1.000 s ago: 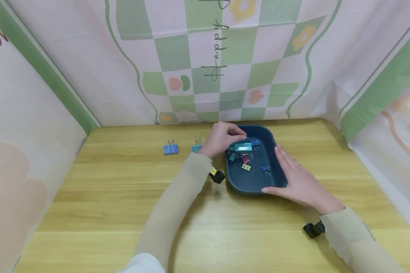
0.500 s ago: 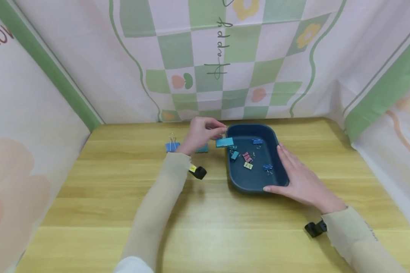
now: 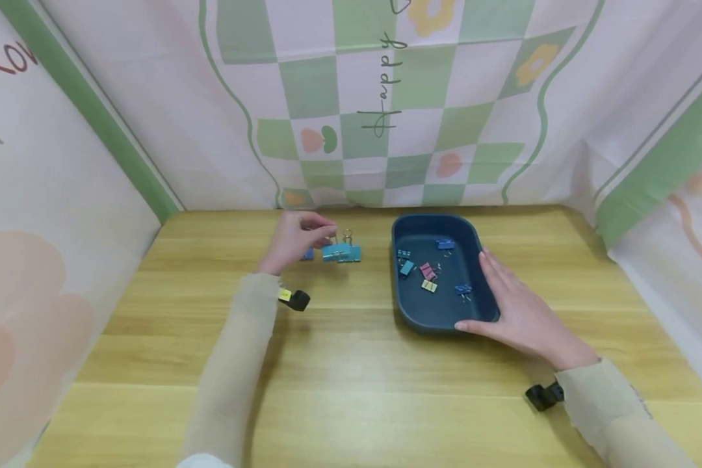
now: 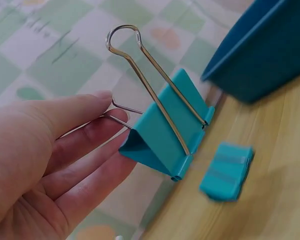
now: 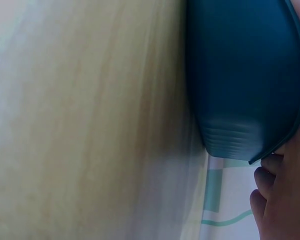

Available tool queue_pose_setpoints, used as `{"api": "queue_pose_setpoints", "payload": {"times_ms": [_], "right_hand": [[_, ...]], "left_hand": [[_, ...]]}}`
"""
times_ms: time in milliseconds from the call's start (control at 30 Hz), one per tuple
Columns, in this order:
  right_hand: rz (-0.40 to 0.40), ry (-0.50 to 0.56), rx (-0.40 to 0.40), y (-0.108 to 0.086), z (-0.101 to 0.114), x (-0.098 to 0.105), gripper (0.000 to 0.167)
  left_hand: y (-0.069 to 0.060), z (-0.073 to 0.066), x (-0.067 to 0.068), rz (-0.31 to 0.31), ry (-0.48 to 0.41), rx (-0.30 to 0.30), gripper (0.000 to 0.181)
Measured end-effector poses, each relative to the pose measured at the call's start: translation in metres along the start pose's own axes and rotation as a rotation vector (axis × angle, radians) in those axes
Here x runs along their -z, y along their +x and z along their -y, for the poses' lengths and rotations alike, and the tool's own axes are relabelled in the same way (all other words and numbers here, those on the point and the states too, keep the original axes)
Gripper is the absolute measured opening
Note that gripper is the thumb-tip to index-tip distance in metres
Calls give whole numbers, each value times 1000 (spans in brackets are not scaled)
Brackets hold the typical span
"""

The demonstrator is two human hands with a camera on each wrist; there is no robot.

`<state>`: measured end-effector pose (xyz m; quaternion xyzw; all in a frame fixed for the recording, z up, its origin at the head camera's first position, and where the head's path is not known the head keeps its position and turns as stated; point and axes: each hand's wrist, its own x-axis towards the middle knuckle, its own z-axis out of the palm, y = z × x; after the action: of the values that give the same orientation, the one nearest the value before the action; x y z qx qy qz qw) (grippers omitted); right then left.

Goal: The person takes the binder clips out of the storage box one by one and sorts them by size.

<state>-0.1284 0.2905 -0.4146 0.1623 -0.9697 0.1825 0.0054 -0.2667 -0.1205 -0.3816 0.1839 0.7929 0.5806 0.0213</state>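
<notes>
My left hand [image 3: 292,242] pinches a large teal binder clip [image 4: 165,127] by one wire handle, thumb against fingertip. In the left wrist view the clip hangs above the table, its other handle sticking up. Just behind it a second teal binder clip [image 4: 226,172] is on the table. A blue binder clip [image 3: 307,255] is mostly hidden behind my left hand. My right hand [image 3: 523,312] holds the dark blue tray [image 3: 435,320] at its near right corner, thumb on the near rim and fingers along the right side.
Inside the tray are several small binder clips: teal [image 3: 407,268], pink [image 3: 428,271], yellow [image 3: 429,286] and blue [image 3: 463,290]. A patterned curtain [image 3: 363,175] rises along the back edge of the wooden table [image 3: 339,390].
My left hand has lifted the large teal binder clip out of the tray and carried it left, close to the other teal clip. My right hand keeps its hold on the tray.
</notes>
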Motion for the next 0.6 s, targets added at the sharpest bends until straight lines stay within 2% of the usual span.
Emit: {"api": "queue_pose_setpoints", "payload": {"times_ms": [233,600], "right_hand": [[0,-24,-4,0,0,0,129],[-10,-103,32,3,6,3,130]], "left_hand": [[-19,15,31,-64,-12,87,17],[-42,34,76,-144,-9,161,24]]}}
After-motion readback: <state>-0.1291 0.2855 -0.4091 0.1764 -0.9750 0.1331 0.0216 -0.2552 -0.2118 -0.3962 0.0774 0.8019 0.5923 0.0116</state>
